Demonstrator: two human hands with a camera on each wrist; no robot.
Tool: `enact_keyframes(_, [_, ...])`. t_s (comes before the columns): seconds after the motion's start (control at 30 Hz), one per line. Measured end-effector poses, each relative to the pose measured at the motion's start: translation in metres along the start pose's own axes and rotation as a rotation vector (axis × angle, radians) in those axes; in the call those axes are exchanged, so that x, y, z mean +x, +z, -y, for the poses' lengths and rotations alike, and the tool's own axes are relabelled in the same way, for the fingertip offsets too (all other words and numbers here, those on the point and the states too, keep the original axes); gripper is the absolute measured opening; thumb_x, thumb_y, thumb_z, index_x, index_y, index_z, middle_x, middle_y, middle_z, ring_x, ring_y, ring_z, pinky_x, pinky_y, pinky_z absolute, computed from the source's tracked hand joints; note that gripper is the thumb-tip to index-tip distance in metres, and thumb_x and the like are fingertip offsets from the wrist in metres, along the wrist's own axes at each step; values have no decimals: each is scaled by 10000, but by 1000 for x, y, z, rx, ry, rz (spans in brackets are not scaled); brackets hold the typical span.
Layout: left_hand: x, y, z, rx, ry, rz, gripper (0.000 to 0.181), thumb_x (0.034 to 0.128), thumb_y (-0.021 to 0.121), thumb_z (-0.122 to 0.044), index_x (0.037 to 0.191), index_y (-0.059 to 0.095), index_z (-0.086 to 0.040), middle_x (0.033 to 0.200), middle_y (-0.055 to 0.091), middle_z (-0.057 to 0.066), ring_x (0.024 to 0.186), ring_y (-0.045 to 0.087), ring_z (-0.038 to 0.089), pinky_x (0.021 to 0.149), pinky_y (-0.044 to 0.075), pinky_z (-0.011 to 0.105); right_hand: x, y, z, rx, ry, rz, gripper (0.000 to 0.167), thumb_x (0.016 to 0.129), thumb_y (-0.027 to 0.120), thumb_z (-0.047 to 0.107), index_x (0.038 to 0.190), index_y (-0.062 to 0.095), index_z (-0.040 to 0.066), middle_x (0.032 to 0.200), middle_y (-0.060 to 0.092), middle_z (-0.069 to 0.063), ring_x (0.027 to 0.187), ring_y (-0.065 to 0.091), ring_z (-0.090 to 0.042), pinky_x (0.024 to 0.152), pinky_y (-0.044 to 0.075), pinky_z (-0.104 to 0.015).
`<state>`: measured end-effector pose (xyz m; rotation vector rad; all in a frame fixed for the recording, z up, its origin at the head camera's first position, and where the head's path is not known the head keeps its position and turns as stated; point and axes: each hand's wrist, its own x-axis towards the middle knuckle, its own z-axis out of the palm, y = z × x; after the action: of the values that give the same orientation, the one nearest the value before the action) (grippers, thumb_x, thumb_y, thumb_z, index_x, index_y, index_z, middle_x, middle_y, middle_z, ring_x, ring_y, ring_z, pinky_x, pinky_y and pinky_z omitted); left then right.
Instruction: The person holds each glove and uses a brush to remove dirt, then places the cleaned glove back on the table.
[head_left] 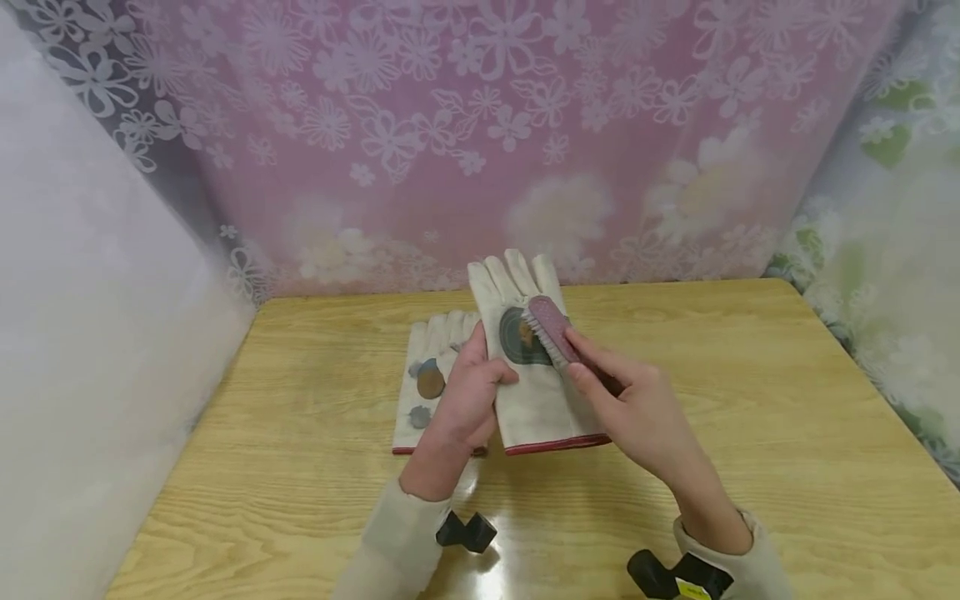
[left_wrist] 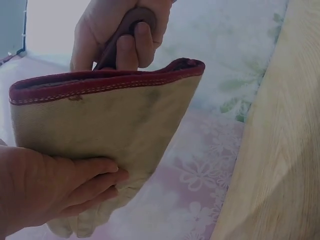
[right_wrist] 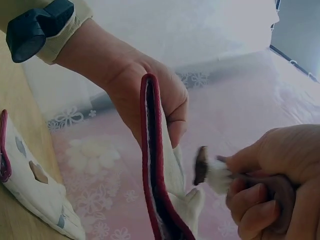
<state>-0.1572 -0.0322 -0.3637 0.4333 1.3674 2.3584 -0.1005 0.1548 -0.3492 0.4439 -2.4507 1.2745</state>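
A cream work glove (head_left: 536, 408) with a red-edged cuff is held up off the table, fingers pointing away. My left hand (head_left: 468, 396) grips its left side, thumb in front; in the left wrist view the fingers (left_wrist: 92, 182) lie along its back. A dark green round patch (head_left: 513, 340) with a brown mark shows on the front. My right hand (head_left: 648, 408) holds a brush (head_left: 551, 321) with a pinkish-brown handle, its pale bristles at the patch. In the right wrist view, something small and brown (right_wrist: 201, 165) shows at the bristle tips (right_wrist: 218, 177).
Another cream glove (head_left: 405, 425) lies flat on the wooden table (head_left: 300, 500), left of the held one and partly behind my left hand; it has grey and brown patches. Floral curtains (head_left: 480, 167) hang behind the table and at its sides.
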Motion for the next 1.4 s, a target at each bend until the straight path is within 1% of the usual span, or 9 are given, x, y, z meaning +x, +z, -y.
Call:
enact_keyframes(0.07, [1, 1, 1, 1, -3, -10, 890, 823, 306, 159, 1595, 49, -201, 1623, 183, 96, 1449, 282, 330, 1118, 354, 475, -2, 2, 1, -45, -54, 5, 420, 926, 689, 96, 1340, 635, 143, 1145, 717, -98, 863, 651, -120, 641, 477, -121])
enact_keyframes(0.17, [2, 0, 2, -16, 18, -48, 900, 793, 307, 171, 1589, 78, -183, 1611, 199, 107, 1450, 271, 307, 1120, 343, 428, -5, 10, 3, -213, -176, -16, 408, 870, 749, 91, 1272, 686, 111, 868, 705, -46, 595, 449, -45, 491, 380, -182])
enact_keyframes(0.33, [4, -2, 5, -63, 72, -88, 926, 755, 292, 194, 1587, 92, -160, 1603, 213, 106, 1448, 258, 289, 1131, 314, 407, -11, 24, 8, -458, -310, -115, 396, 807, 800, 104, 1196, 729, 73, 699, 532, -35, 486, 292, -25, 415, 295, -174])
enact_keyframes(0.6, [1, 8, 12, 19, 91, -7, 951, 766, 269, 192, 1595, 63, -226, 1613, 201, 70, 1416, 319, 279, 1045, 408, 322, -13, 39, 5, -364, -309, -202, 410, 818, 763, 31, 1222, 697, 9, 707, 548, -41, 495, 307, -21, 412, 290, -144])
enact_keyframes(0.77, [-2, 18, 20, 33, 70, 77, 963, 769, 265, 182, 1586, 49, -279, 1609, 242, 58, 1420, 343, 284, 998, 456, 297, -4, 42, -6, -279, -251, -283, 423, 842, 737, -8, 1257, 659, -13, 740, 609, -91, 511, 366, -54, 426, 322, -167])
enact_keyframes(0.9, [-1, 20, 24, 58, 33, 94, 974, 781, 279, 181, 1587, 43, -311, 1613, 245, 27, 1420, 349, 271, 999, 464, 321, 3, 41, -15, -267, -243, -317, 434, 855, 718, -23, 1281, 635, -18, 751, 619, -130, 519, 415, -84, 436, 344, -193])
enact_keyframes(1.13, [0, 13, 19, -11, -40, 89, 891, 807, 318, 151, 1584, 119, -238, 1580, 318, 113, 1382, 404, 337, 1020, 469, 410, 7, 23, -18, -215, -218, -231, 441, 855, 729, -11, 1288, 650, 21, 830, 677, -131, 575, 426, -83, 483, 362, -178])
enact_keyframes(1.27, [1, 9, 16, -102, -65, 129, 859, 844, 295, 146, 1593, 70, -212, 1614, 228, 124, 1441, 301, 347, 1119, 349, 483, 5, 8, -13, -299, -191, -124, 434, 852, 750, 37, 1278, 669, 58, 818, 661, -90, 572, 408, -78, 483, 359, -212])
enact_keyframes(1.4, [1, 2, 11, -135, -38, 100, 879, 843, 290, 148, 1600, 8, -198, 1640, 141, 112, 1466, 232, 367, 1158, 287, 493, 1, -5, -5, -373, -211, -26, 440, 836, 769, 59, 1266, 679, 78, 733, 555, 0, 557, 325, -39, 481, 326, -208])
